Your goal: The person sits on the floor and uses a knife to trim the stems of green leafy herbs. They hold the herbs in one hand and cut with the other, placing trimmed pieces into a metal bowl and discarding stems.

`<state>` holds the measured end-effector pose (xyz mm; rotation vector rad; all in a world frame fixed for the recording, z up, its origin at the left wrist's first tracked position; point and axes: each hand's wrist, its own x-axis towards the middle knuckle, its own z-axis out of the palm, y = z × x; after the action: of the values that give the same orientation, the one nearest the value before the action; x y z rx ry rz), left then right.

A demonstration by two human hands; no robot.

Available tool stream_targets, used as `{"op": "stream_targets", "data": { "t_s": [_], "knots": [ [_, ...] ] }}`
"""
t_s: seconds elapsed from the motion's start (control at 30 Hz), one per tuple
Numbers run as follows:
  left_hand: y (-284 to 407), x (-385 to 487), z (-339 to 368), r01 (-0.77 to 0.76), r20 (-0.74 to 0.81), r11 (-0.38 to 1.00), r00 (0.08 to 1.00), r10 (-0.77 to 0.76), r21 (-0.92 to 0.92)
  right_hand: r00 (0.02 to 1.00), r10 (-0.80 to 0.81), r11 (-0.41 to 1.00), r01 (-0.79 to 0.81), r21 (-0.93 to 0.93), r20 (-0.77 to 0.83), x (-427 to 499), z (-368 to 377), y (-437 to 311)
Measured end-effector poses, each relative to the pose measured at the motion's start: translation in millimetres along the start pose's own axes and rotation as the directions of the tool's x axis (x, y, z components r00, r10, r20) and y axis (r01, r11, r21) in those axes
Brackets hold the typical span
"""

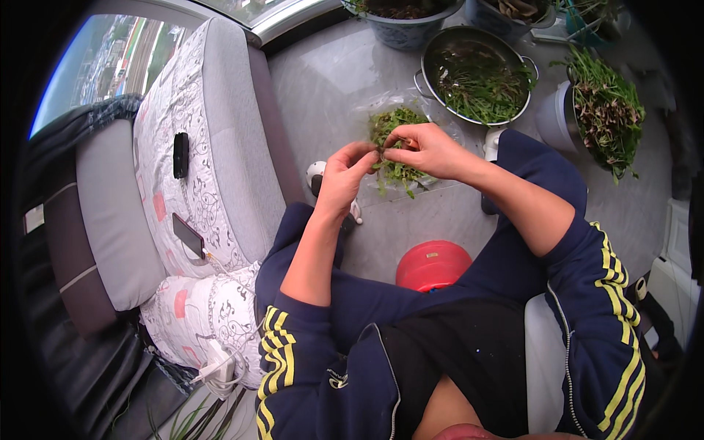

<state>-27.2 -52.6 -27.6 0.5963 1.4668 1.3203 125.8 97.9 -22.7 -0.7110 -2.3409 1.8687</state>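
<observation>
My left hand [350, 171] and my right hand [421, 149] meet in front of me, thumbs and forefingers pinching a small dark bit of plant [380, 154]. Its exact shape is hidden by the fingers. Below them a heap of leafy greens [397, 122] lies on a clear plastic bag [448, 129] spread on the floor. Farther right, more greens with thin stems [484, 93] fill part of a metal pan with two loop handles [520, 113]. At the right, a tall pile of greens with pale roots [610, 110] overflows a container by a pale bucket [554, 118].
A red plastic stool or tub [432, 264] is between my legs. On the left, a sofa with a patterned cover [192, 110] holds a black case [180, 155], a phone on a cable [188, 235] and a white power strip [219, 363]. Plant pots [404, 30] line the far side.
</observation>
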Motion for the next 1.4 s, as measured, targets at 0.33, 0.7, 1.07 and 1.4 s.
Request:
{"op": "stream_targets", "data": {
  "t_s": [0.33, 0.7, 1.07, 1.4],
  "knots": [
    [3, -2, 0, -0.003, -0.021, 1.000, 1.000, 0.003, 0.012, 0.994, 0.087, 0.964, -0.099, 0.247, 0.059, 8, 7, 11],
    [11, -5, -6, -0.047, -0.093, 0.997, 0.994, 0.052, 0.055, 0.957, 0.266, 0.868, -0.292, 0.402, 0.120, 4, -4, -9],
    [9, -6, 1, -0.025, -0.002, 0.998, 1.000, 0.026, 0.063, 0.951, 0.267, 0.870, -0.308, 0.386, 0.158, 3, 0, -5],
    [12, -4, 0, -0.155, -0.039, 0.917, 0.982, 0.182, 0.368, 0.930, 0.287, 0.874, -0.353, 0.334, 0.230, 1, -7, -10]
  ]
}}
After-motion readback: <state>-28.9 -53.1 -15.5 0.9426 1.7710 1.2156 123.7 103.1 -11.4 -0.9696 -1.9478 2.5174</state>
